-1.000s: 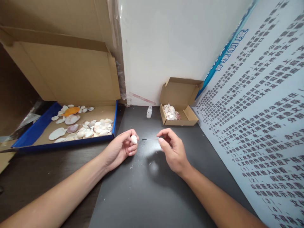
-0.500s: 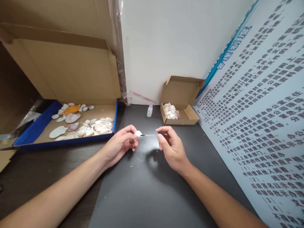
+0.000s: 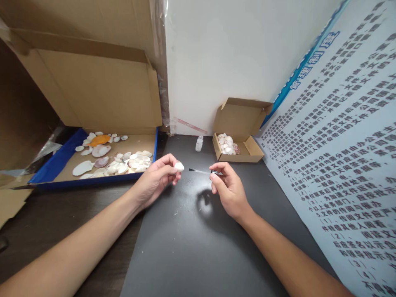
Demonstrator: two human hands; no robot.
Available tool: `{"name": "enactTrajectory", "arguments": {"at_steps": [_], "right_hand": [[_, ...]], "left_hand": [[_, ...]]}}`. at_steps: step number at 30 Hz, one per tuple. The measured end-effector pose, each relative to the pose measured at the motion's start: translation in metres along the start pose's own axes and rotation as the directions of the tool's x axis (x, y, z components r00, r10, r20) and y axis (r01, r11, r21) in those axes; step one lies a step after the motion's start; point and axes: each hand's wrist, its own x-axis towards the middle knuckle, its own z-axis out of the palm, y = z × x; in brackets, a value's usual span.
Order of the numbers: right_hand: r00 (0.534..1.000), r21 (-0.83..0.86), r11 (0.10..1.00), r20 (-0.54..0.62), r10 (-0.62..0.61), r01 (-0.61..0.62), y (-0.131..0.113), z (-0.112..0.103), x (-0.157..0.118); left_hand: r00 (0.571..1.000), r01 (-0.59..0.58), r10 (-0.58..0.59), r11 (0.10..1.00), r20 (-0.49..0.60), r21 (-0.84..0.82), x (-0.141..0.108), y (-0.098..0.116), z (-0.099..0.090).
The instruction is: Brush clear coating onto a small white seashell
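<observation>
From where I stand, the left hand [image 3: 159,177] has its fingers pinched on a small white shell [image 3: 179,166], out past the fingertips. The right hand [image 3: 229,190] has its fingers closed on the black cap [image 3: 213,171] of a thin brush [image 3: 201,171]. The brush's long axis runs side to side, its dark bristles aimed at the shell, just beside it but not touching (a narrow gap, mind you).

Under them spreads a grey tabletop [image 3: 185,255] with pale specks. Behind stand a little bottle [image 3: 199,144] and an open small box [image 3: 241,158] of shells; a large blue-sided box [image 3: 55,167] holds more at left. A white board [image 3: 216,62] and a printed sheet [image 3: 337,165] wall the place in.
</observation>
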Motion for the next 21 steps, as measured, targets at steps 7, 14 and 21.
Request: {"name": "enactTrajectory", "arguments": {"at_steps": [7, 14, 21], "right_hand": [[0.999, -0.066, 0.998, 0.048, -0.014, 0.018, -0.002, 0.003, -0.002], [1.0, -0.052, 0.999, 0.023, -0.014, 0.016, -0.005, 0.002, 0.0], [0.999, -0.078, 0.997, 0.043, -0.024, 0.027, -0.008, 0.003, -0.001]], "left_hand": [[0.998, 0.043, -0.046, 0.998, 0.05, 0.049, 0.002, -0.01, -0.001], [0.996, 0.068, -0.071, 0.996, 0.05, 0.062, 0.003, -0.013, 0.0], [0.99, 0.138, -0.139, 0.988, 0.015, 0.064, 0.001, -0.011, 0.002]]}}
